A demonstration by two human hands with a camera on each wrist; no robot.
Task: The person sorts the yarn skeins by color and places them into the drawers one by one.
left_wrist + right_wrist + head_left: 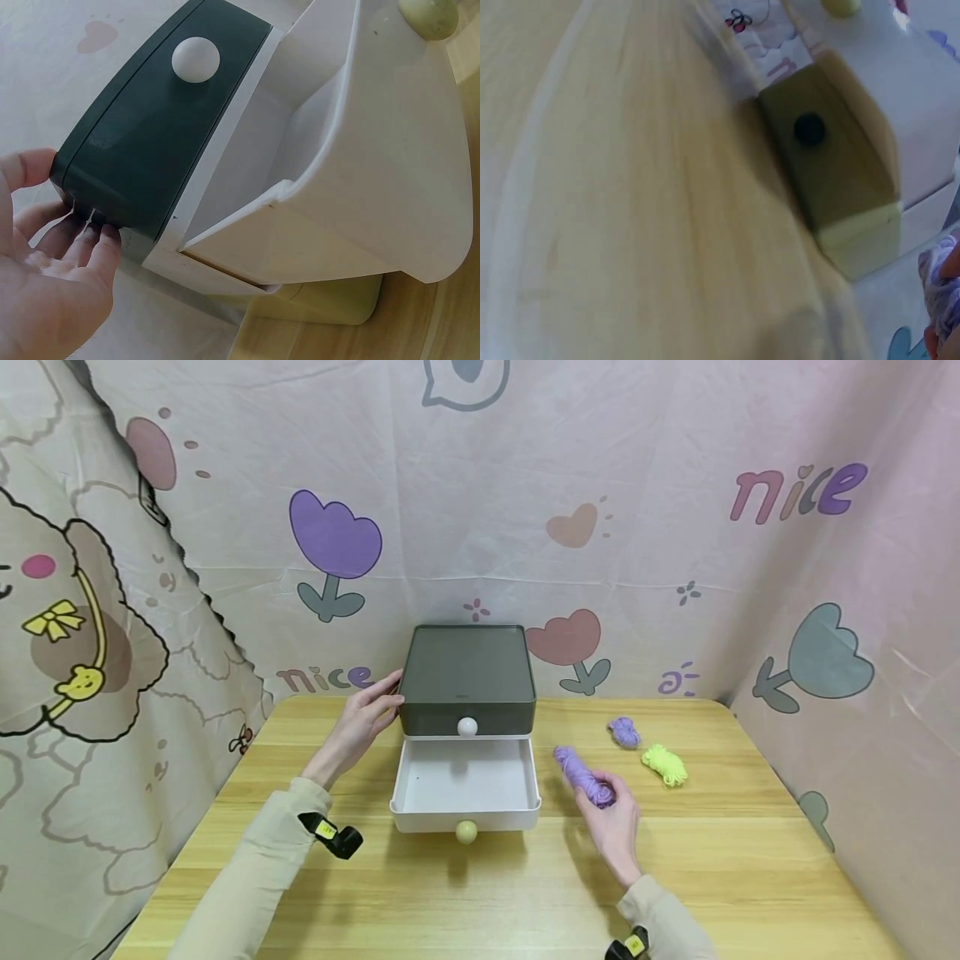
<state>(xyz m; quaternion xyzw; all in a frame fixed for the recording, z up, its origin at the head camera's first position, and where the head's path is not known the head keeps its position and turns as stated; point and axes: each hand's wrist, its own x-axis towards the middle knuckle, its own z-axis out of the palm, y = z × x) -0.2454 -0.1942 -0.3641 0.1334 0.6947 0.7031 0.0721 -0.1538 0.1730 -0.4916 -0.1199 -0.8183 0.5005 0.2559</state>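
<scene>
A small drawer cabinet with a dark green top tier (465,668) stands in the middle of the table. Its white drawer (423,821), with a yellow-green knob (466,832), is pulled out and holds nothing. My left hand (357,725) rests its fingertips and thumb against the left side of the top tier. To the right of the drawer, my right hand (615,827) holds a long purple yarn skein (576,770) above the table. Only an edge of that skein shows in the right wrist view.
On the right of the table lie a small purple yarn bundle (624,732) and a neon yellow-green yarn bundle (664,765). An olive bottom drawer (840,172) with a dark knob (809,129) sits below the white one. Printed cloth (465,527) hangs behind the wooden table (450,910).
</scene>
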